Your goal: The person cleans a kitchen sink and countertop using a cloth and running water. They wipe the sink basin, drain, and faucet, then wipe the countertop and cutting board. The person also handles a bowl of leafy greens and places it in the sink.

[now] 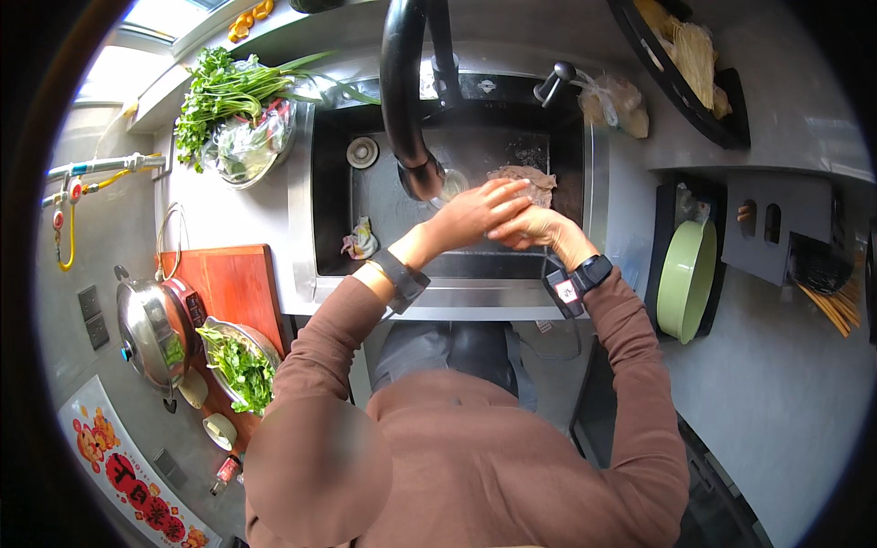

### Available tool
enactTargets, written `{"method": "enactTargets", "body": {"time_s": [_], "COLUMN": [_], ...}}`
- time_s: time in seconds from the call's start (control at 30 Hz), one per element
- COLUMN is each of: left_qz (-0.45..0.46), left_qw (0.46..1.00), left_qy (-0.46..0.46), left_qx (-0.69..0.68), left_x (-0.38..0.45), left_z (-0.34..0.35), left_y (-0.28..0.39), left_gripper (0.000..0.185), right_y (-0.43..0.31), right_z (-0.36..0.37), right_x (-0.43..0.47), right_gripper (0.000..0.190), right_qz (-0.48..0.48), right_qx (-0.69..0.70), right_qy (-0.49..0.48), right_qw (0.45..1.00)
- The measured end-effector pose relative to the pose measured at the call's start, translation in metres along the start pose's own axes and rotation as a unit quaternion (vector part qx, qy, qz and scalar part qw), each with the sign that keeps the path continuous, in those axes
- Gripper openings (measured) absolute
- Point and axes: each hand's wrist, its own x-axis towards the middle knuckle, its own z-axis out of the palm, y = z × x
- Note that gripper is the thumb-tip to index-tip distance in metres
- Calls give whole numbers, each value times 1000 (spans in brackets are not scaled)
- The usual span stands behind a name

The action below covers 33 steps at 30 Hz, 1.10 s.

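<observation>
Both hands meet above the black sink [425,264], to the right of the black faucet [404,89]. My left hand [473,212] lies across the fingers of my right hand [541,229], its own fingers stretched out and a little apart. The right fingers are partly covered, and anything between the palms is hidden. Just beyond the hands, a crumpled brown cloth [538,181] rests in the sink. Something clear and round [453,185], perhaps a glass or bowl, shows below the spout. A round drain strainer [362,152] and a pale, stained rag [361,240] are on the left side.
Leafy greens [236,89] and a plastic bag [246,147] sit left of the sink. A cutting board [233,274], a bowl of greens [246,370] and a lidded pot [147,335] are nearer. At right are a green basin [685,281] and a black rack [736,116].
</observation>
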Motion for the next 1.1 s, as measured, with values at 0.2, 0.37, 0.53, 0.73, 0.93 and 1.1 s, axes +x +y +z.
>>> {"method": "enactTargets", "body": {"time_s": [0.2,0.37,0.53,0.73,0.93,1.1], "left_qz": [-32,-83,-178,-323,-440,-416], "left_qw": [999,992,975,939,818,728], "left_qy": [-24,-52,-86,-119,-170,-99], "left_qx": [31,86,103,-12,-330,-535], "left_x": [4,-2,-1,3,9,6], "left_z": [17,34,48,61,53,0], "left_y": [-17,-24,-22,-18,-6,40], "left_gripper": [48,18,10,13,8,29], "right_y": [-8,12,32,42,36,2], "right_z": [13,13,-4,-14,-6,24], "right_x": [14,38,56,50,19,-47], "right_gripper": [24,25,25,16,13,44], "right_qz": [39,-96,-110,-180,-279,-243], "right_qx": [-174,-273,-519,-619,-715,-598], "right_qy": [133,249,333,349,346,332], "right_qw": [975,924,780,680,539,687]}}
